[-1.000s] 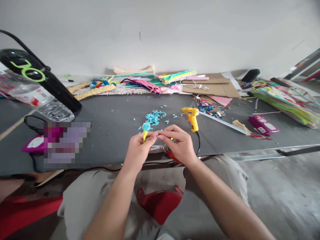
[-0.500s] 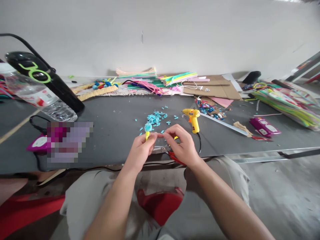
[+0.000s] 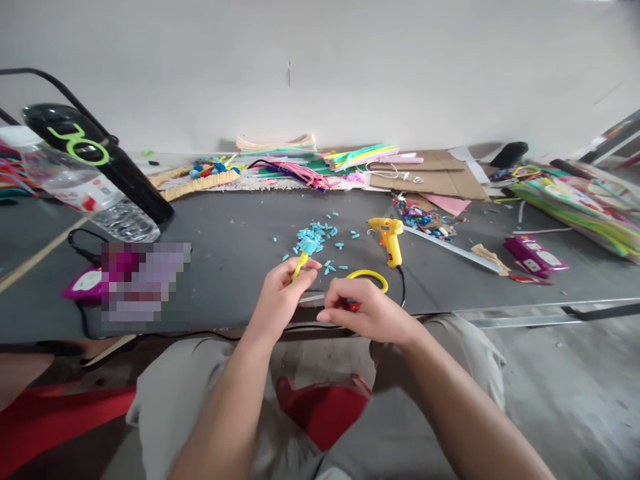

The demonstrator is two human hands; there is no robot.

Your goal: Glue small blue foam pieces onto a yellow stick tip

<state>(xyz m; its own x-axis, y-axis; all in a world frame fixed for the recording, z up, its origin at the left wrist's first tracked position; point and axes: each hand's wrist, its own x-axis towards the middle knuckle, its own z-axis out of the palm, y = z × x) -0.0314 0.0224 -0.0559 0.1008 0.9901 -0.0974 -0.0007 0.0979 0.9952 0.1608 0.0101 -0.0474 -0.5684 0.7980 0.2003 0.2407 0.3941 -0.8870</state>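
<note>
My left hand (image 3: 283,290) pinches a yellow stem (image 3: 300,265), which looks like a pipe cleaner. The stem tilts upward and carries a light-blue fuzzy tip (image 3: 307,245). Behind that tip lies a pile of short light-blue pieces (image 3: 320,233) on the grey table. My right hand (image 3: 367,310) is curled over the red handle of a pair of scissors (image 3: 311,300); its fingers hide most of the handle. The scissor blades point left, below my left hand. A yellow loop (image 3: 373,273) lies just behind my right hand.
A yellow glue gun (image 3: 390,240) lies to the right with its cord, beside a metal ruler (image 3: 450,248). Purple power strips (image 3: 536,257) sit at both sides. A plastic bottle (image 3: 120,213) and a black flask (image 3: 135,190) stand left. Pipe-cleaner bundles (image 3: 360,157) line the wall.
My right hand has left my left fingers and moved down onto the scissors' handles. My left hand still holds the stem, whose blue tip has shifted slightly right and up.
</note>
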